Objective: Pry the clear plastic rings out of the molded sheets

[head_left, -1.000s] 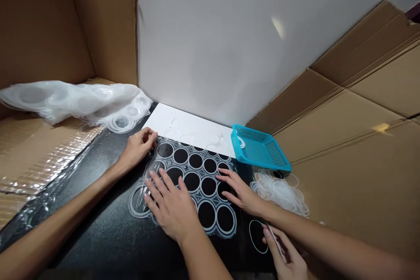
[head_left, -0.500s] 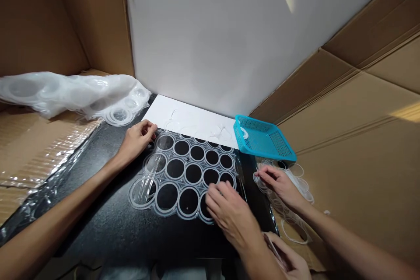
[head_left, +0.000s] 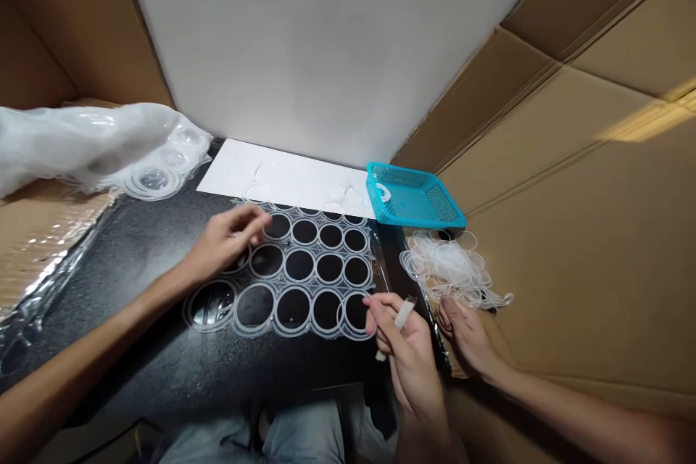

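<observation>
On the black surface (head_left: pixel 217 377), the clear plastic sheet of white-outlined circles (head_left: pixel 314 268) could slide if the right hand (head_left: pixel 407 348), its grip closed on a slim white stick-like tool (head_left: pixel 403 313) at the sheet's near-right corner, tugs while the left hand (head_left: pixel 228 239), grip impossible to tell, leaves the sheet's left side unpinned.

You wear blue jeans (head_left: pixel 304 431), pale like an old, washed pair, down at 6 and 7 o'clock. The cloth has soft wrinkles and some darker blue folds.

ring-patterned translucent sheet (head_left: pixel 281 286), turquoise latticed basket (head_left: pixel 416 207)
</observation>
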Available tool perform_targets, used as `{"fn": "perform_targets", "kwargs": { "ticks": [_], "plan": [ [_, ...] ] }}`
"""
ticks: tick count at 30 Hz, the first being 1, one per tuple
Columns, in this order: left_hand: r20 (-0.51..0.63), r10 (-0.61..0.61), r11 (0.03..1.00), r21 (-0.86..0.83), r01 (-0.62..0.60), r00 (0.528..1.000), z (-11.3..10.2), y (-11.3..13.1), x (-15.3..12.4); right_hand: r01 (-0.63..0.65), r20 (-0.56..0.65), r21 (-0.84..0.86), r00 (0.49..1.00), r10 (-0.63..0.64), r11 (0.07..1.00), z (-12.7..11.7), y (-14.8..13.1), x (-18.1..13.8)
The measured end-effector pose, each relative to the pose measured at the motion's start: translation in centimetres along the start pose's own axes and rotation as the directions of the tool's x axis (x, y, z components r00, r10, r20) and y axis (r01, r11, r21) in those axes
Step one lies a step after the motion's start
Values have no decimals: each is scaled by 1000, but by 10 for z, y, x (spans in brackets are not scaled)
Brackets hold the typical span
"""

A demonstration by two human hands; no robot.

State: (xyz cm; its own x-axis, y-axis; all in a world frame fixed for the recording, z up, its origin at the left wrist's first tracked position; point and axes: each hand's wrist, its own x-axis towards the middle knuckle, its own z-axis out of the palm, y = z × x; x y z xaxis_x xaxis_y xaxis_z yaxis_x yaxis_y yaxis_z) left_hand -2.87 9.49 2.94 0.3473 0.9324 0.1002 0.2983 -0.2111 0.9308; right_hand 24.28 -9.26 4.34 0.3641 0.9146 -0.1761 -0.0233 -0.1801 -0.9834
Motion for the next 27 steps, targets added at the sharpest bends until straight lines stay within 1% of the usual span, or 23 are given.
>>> {"fn": "perform_targets", "kwargs": {
  "ticks": [1, 2, 3, 4, 5, 6, 7, 9, 12, 16, 21, 24, 27],
  "plan": [
    [102, 14, 999, -39, -10, 995, 12, 9, -7, -12, 15, 61, 1000, 12, 998, 10, -2, 1],
    [229, 35, 994, -107, -10, 973, 25, 18, -14, -15, 17, 100, 1000, 13, 995, 18, -6, 2],
    [410, 59, 961, -270, 59, 910, 37, 26, -21, -7, 6, 128, 1000, 7, 992, 26, -9, 3],
    [547, 92, 898, -407, 169, 832, 47, 32, -27, 6, -11, 148, 1000, -5, 989, 32, -12, 3],
    [614, 105, 829, -488, 272, 782, 56, 37, -33, 22, -25, 159, 1000, -18, 987, 36, -14, 2],
    [648, 108, 775, -530, 344, 754, 63, 40, -38, 34, -32, 165, 999, -29, 986, 40, -14, 1],
    [661, 92, 736, -549, 397, 745, 68, 42, -41, 43, -33, 170, 999, -38, 985, 42, -14, 0],
    [663, 32, 690, -556, 463, 748, 71, 41, -45, 47, -27, 181, 999, -43, 982, 44, -12, -2],
    [677, -34, 612, -568, 551, 735, 67, 35, -44, 36, -43, 214, 999, -27, 976, 44, -8, -3],
    [685, -58, 534, -593, 602, 726, 61, 29, -41, 7, -48, 270, 999, 6, 963, 42, -7, 0],
    [683, -58, 505, -609, 612, 728, 60, 32, -40, -1, -69, 265, 997, 20, 964, 42, -10, 3],
    [679, -51, 510, -613, 604, 732, 60, 33, -40, 29, -119, 199, 993, -5, 980, 42, -10, 4],
    [658, -67, 528, -615, 586, 750, 60, 32, -40, 51, -149, 111, 988, -34, 993, 40, -10, 6]
  ]
}}
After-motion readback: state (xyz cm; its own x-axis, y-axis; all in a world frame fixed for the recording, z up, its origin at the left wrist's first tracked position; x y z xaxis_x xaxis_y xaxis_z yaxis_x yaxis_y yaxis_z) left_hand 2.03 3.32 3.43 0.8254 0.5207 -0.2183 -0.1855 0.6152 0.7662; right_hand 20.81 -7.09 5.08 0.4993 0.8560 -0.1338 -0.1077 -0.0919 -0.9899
